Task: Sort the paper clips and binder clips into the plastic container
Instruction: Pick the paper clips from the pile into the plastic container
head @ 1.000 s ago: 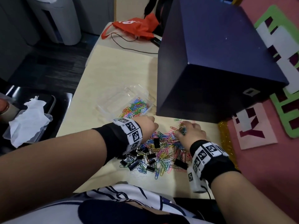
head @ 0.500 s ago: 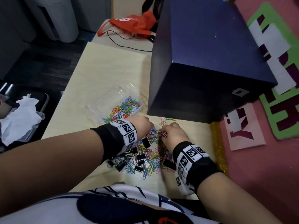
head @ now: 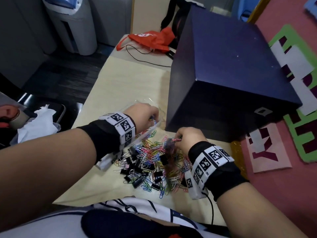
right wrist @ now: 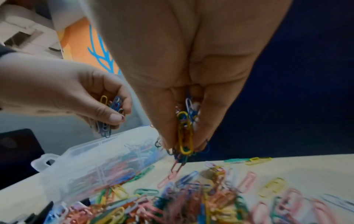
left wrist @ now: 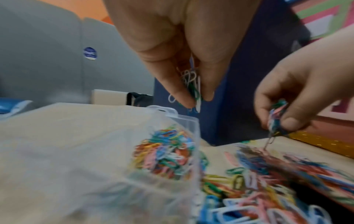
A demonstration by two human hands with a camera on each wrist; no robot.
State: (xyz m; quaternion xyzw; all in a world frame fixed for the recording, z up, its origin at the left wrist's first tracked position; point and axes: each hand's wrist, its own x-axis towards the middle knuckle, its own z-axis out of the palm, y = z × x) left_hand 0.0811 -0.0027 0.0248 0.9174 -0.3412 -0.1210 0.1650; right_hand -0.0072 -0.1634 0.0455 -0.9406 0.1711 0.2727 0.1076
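While left hand [head: 142, 115] pinches paper clips [left wrist: 191, 84] over plastic container [left wrist: 184, 119], right hand [head: 187, 138] fingers [right wrist: 210, 121] grip another bunch [right wrist: 184, 133].

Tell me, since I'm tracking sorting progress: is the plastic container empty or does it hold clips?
Partly filled. The plastic container holds coloured paper clips in one end; no binder clips show inside it.
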